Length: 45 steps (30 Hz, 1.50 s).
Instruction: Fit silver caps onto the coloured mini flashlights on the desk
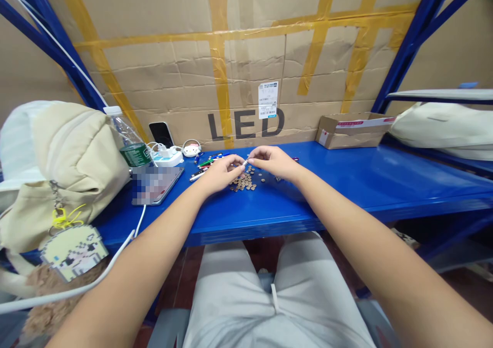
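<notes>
My left hand (222,173) and my right hand (274,162) meet above the blue tabletop, fingertips pinched together. Between them is a small, slim, whitish piece (245,162), too small to name; both hands seem to grip it. Just beneath lies a loose pile of small, round, brownish pieces (243,182), a few scattered to the right. Several pens (200,172) in black, red, green and blue lie beside and behind my left hand, which partly hides them. Some small dark items (278,179) show under my right hand, too small to make out.
A tablet-like device (169,183), green-labelled bottle (134,150), white power strip (169,158), phone (160,134) and cat-faced case (191,148) stand left, near a cream bag (82,158). A cardboard box (352,132) sits at the back right. Taped cardboard (173,80) walls the rear.
</notes>
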Available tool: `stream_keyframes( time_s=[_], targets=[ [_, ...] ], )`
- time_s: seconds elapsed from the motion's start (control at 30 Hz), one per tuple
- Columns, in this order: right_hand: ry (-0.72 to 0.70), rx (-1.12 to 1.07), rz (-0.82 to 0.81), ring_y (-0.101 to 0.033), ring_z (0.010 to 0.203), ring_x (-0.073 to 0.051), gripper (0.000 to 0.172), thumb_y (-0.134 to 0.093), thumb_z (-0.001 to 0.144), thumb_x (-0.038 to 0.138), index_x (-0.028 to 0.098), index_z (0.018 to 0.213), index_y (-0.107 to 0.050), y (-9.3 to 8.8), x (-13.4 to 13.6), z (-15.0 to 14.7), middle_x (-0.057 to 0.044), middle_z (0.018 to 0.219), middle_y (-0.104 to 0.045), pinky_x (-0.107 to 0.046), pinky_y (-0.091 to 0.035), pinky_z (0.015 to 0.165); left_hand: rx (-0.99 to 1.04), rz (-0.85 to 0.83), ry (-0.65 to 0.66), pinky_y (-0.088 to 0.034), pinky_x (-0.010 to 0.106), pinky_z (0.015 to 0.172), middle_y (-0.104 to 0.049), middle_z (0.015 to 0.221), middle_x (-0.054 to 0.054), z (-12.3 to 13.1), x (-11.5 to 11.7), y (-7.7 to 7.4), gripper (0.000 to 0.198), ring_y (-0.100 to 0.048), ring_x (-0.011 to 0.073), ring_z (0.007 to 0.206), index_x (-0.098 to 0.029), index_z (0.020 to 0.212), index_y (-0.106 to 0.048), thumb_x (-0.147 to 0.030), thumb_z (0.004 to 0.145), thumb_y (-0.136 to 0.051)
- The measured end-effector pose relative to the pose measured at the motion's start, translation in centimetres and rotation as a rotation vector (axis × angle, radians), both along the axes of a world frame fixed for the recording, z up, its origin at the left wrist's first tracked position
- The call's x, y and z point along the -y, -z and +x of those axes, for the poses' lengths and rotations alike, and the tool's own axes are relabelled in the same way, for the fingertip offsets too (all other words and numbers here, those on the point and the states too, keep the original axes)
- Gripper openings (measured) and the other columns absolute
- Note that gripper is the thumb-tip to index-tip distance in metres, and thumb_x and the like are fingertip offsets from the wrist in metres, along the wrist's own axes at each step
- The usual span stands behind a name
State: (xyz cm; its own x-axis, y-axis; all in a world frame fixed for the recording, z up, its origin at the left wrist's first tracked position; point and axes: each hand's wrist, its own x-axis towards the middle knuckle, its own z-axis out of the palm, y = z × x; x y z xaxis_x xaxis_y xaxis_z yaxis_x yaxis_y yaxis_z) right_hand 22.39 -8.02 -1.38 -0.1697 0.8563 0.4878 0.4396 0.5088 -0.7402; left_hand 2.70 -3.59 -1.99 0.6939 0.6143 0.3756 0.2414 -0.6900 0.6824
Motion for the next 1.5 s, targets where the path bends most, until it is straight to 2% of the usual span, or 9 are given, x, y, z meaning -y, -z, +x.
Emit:
stream_keyframes(
  time_s=[0.3, 0.5, 0.57, 0.73, 0.87, 1.07, 1.23, 1.37, 1.5],
  targets=[
    [0.055, 0.322, 0.276, -0.057, 0.073, -0.015, 0.014, -0.062, 0.079, 0.028, 0.017, 0.077, -0.069, -0.2, 0.2, 1.0, -0.004, 0.076, -0.064, -0.029, -0.044, 0.070, -0.108, 0.179, -0.052, -0.048, 0.028, 0.060, -0.065, 0.084, 0.004, 0.1, -0.1, 0.2, 0.028, -0.059, 0.0143, 0.064, -0.017, 0.100, -0.061, -0.040, 0.087, -0.050],
    [-0.004, 0.434, 0.389, -0.057, 0.074, -0.016, 0.014, -0.058, 0.082, 0.025, 0.016, 0.075, -0.066, -0.1, 0.4, 0.7, -0.005, 0.076, -0.064, -0.030, -0.043, 0.071, -0.119, 0.610, -0.023, -0.047, 0.032, 0.083, -0.064, 0.095, 0.007, -0.3, -0.3, 0.2, 0.022, -0.059, 0.0184, 0.090, -0.017, 0.102, -0.063, -0.028, 0.090, -0.048],
    [0.010, 0.371, 0.320, -0.057, 0.073, -0.015, 0.015, -0.058, 0.081, 0.028, 0.016, 0.074, -0.065, 0.0, 0.5, 0.6, -0.005, 0.076, -0.064, -0.029, -0.042, 0.070, -0.108, 0.708, -0.001, -0.047, 0.033, 0.086, -0.063, 0.100, 0.008, -0.4, -0.5, 0.3, 0.023, -0.059, 0.0184, 0.095, -0.017, 0.105, -0.062, -0.025, 0.092, -0.046],
    [-0.031, 0.121, -0.086, -0.052, 0.063, -0.012, 0.027, -0.062, 0.077, 0.042, 0.015, 0.077, -0.062, 0.4, 0.6, 0.8, -0.001, 0.068, -0.060, -0.026, -0.040, 0.060, -0.092, 0.856, 0.071, -0.048, 0.032, 0.085, -0.061, 0.102, 0.010, -0.2, -0.6, 0.2, 0.026, -0.059, 0.0178, 0.095, -0.017, 0.110, -0.060, -0.024, 0.095, -0.040],
    [-0.067, 0.054, -0.192, -0.048, 0.056, -0.010, 0.031, -0.058, 0.079, 0.047, 0.016, 0.078, -0.058, 0.8, 0.5, 0.6, 0.002, 0.064, -0.053, -0.024, -0.038, 0.055, -0.122, 0.811, 0.043, -0.047, 0.032, 0.087, -0.062, 0.103, 0.010, -0.3, -0.1, -0.4, 0.027, -0.058, 0.0183, 0.097, -0.017, 0.109, -0.061, -0.026, 0.094, -0.040],
    [0.136, 0.441, 0.207, -0.053, 0.073, -0.015, 0.026, -0.046, 0.090, 0.039, 0.017, 0.086, -0.058, 0.6, 0.0, -0.5, -0.004, 0.082, -0.063, -0.025, -0.036, 0.065, -0.092, 0.476, -0.076, -0.047, 0.030, 0.084, -0.065, 0.098, 0.006, -0.7, 0.1, -0.9, 0.026, -0.059, 0.0173, 0.090, -0.019, 0.104, -0.066, -0.031, 0.090, -0.048],
    [0.269, 0.857, 0.355, -0.055, 0.078, -0.019, 0.027, -0.043, 0.093, 0.031, 0.015, 0.083, -0.061, 0.0, 0.7, -0.9, -0.011, 0.085, -0.066, -0.028, -0.031, 0.067, -0.074, 0.311, 0.008, -0.043, 0.030, 0.092, -0.065, 0.106, 0.005, -0.7, 0.2, -0.8, 0.028, -0.059, 0.0188, 0.100, -0.019, 0.105, -0.066, -0.033, 0.089, -0.048],
    [0.339, 0.884, 0.332, -0.055, 0.074, -0.019, 0.033, -0.036, 0.096, 0.031, 0.015, 0.083, -0.062, 0.2, 1.1, -1.3, -0.011, 0.081, -0.066, -0.028, -0.028, 0.064, -0.040, 0.379, -0.008, -0.044, 0.031, 0.091, -0.065, 0.104, 0.006, -0.4, 0.3, -0.5, 0.028, -0.059, 0.0189, 0.098, -0.019, 0.104, -0.067, -0.032, 0.090, -0.048],
    [0.317, 0.698, 0.278, -0.055, 0.072, -0.018, 0.039, -0.031, 0.097, 0.034, 0.016, 0.079, -0.061, 0.6, 0.7, -1.4, -0.008, 0.079, -0.065, -0.027, -0.031, 0.065, -0.015, 0.598, -0.043, -0.045, 0.031, 0.087, -0.065, 0.099, 0.008, -0.2, 0.3, -0.2, 0.026, -0.058, 0.0188, 0.094, -0.017, 0.105, -0.065, -0.029, 0.091, -0.047]
  ],
)
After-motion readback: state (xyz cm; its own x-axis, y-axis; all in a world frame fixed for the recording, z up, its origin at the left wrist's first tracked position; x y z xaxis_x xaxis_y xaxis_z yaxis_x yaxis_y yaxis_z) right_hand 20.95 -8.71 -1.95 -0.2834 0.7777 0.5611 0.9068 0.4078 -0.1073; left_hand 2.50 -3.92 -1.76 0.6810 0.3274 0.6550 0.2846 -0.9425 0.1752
